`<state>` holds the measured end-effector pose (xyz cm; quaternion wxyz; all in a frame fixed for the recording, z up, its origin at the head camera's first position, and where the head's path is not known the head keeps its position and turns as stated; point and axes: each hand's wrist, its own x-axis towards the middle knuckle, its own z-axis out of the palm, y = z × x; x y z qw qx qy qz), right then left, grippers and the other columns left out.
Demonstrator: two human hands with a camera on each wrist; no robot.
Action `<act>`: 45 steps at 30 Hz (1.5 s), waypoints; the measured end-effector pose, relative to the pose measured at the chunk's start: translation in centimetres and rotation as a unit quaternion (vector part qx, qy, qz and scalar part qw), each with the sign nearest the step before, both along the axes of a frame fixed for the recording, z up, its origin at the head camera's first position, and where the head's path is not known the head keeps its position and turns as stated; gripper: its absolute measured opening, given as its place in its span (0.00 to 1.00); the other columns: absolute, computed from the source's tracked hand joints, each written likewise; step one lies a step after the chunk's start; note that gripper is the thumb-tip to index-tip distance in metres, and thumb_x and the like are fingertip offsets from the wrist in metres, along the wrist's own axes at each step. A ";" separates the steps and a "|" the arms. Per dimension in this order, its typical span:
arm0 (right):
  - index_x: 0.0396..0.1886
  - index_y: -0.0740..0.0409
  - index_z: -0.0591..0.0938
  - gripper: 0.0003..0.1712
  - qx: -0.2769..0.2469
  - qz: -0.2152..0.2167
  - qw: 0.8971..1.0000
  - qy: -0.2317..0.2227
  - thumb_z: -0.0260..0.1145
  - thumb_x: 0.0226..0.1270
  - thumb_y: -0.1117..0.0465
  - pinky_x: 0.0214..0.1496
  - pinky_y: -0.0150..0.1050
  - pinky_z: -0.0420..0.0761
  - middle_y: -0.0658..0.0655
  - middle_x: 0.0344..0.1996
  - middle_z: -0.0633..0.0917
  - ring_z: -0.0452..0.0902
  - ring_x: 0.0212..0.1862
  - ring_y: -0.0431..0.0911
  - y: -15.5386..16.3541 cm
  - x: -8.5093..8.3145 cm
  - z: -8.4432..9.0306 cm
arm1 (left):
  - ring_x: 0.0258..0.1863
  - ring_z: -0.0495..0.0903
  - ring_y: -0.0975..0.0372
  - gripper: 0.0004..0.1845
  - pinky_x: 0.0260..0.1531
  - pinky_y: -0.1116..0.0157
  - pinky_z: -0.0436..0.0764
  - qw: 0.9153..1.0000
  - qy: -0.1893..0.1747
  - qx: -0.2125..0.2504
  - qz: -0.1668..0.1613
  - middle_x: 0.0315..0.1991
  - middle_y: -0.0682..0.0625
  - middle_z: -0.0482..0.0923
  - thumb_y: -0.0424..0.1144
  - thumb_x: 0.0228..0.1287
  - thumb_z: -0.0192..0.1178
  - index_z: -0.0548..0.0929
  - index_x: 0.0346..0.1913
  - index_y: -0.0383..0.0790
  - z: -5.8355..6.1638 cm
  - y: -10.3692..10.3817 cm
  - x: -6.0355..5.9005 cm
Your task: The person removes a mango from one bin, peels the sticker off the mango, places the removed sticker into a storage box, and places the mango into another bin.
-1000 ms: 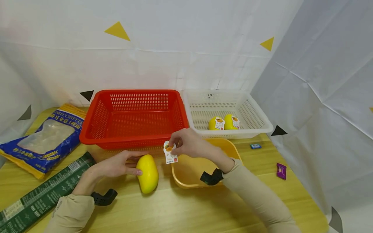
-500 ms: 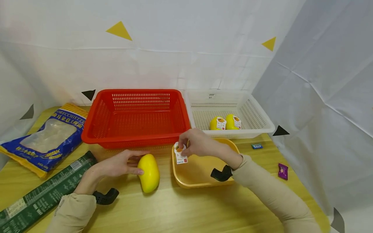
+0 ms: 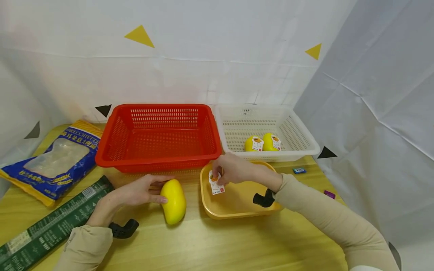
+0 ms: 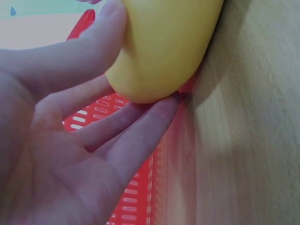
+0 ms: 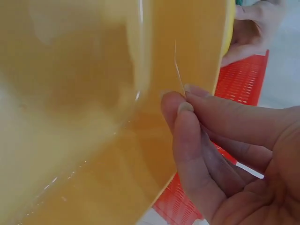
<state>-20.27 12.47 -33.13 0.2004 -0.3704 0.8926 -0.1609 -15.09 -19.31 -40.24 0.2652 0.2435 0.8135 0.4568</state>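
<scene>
A yellow mango (image 3: 174,201) lies on the table, and my left hand (image 3: 135,192) grips its left side between thumb and fingers. Seen from the left wrist, the thumb lies against the mango (image 4: 164,47) and the fingers reach round its end. Above the left part of a yellow-orange basin (image 3: 237,215), my right hand (image 3: 232,169) pinches a white printed label (image 3: 216,183) with a food picture. The right wrist view shows this label (image 5: 179,70) edge-on between thumb and fingertips, over the basin's inside.
Behind stand a red basket (image 3: 156,165) and a white basket (image 3: 271,155) with two labelled mangoes (image 3: 252,143). A blue pasta bag (image 3: 51,165) and a long green packet (image 3: 57,218) lie left. Right are a small blue packet (image 3: 299,171) and a purple packet (image 3: 329,194).
My right hand has moved right and slightly down with the label, from beside the basin's left rim to above its inside. The left hand keeps its grip on the mango.
</scene>
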 end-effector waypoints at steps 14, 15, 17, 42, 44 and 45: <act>0.24 0.60 0.86 0.06 0.028 0.083 0.996 0.035 0.75 0.47 0.71 0.25 0.27 0.68 0.46 0.19 0.80 0.67 0.23 0.39 -0.8 -0.7 -2.6 | 0.68 0.69 0.40 0.40 0.63 0.49 0.75 1.000 -0.019 0.013 0.006 0.69 0.34 0.68 0.42 0.64 0.68 0.64 0.74 0.31 0.0 0.1 0.0; 0.24 0.60 0.86 0.06 0.033 0.083 0.995 0.033 0.76 0.48 0.71 0.25 0.27 0.68 0.46 0.19 0.80 0.67 0.24 0.39 -0.9 -0.8 -2.7 | 0.68 0.69 0.40 0.40 0.63 0.49 0.75 1.000 -0.019 0.014 0.005 0.69 0.34 0.68 0.42 0.64 0.68 0.63 0.74 0.31 0.0 0.1 0.0; 0.24 0.60 0.85 0.06 0.043 0.084 0.995 0.033 0.76 0.48 0.70 0.26 0.28 0.68 0.46 0.19 0.79 0.67 0.24 0.40 -1.0 -0.8 -2.8 | 0.68 0.68 0.39 0.41 0.64 0.49 0.74 1.000 -0.018 0.014 0.003 0.69 0.33 0.68 0.42 0.64 0.67 0.63 0.74 0.30 -0.1 0.1 0.0; 0.24 0.58 0.83 0.07 0.096 0.096 0.989 0.061 0.76 0.50 0.69 0.27 0.30 0.67 0.45 0.18 0.75 0.67 0.25 0.41 -1.7 -1.0 -4.3 | 0.68 0.70 0.41 0.40 0.63 0.50 0.75 1.000 -0.013 0.008 0.006 0.69 0.34 0.69 0.41 0.64 0.67 0.63 0.75 0.31 0.0 0.1 0.1; 0.22 0.57 0.82 0.09 0.099 0.089 0.990 0.053 0.77 0.53 0.65 0.26 0.30 0.67 0.45 0.17 0.75 0.67 0.24 0.41 -1.8 -1.0 -4.3 | 0.68 0.69 0.41 0.40 0.63 0.50 0.75 1.000 -0.014 0.008 0.007 0.69 0.34 0.69 0.41 0.64 0.67 0.63 0.75 0.31 0.0 0.1 0.1; 0.22 0.56 0.82 0.10 0.099 0.085 0.990 0.048 0.77 0.54 0.63 0.26 0.30 0.66 0.45 0.17 0.75 0.68 0.24 0.40 -1.9 -1.0 -4.3 | 0.68 0.69 0.40 0.40 0.63 0.50 0.75 1.000 -0.015 0.008 0.007 0.69 0.34 0.69 0.41 0.64 0.67 0.63 0.75 0.31 0.0 0.1 0.1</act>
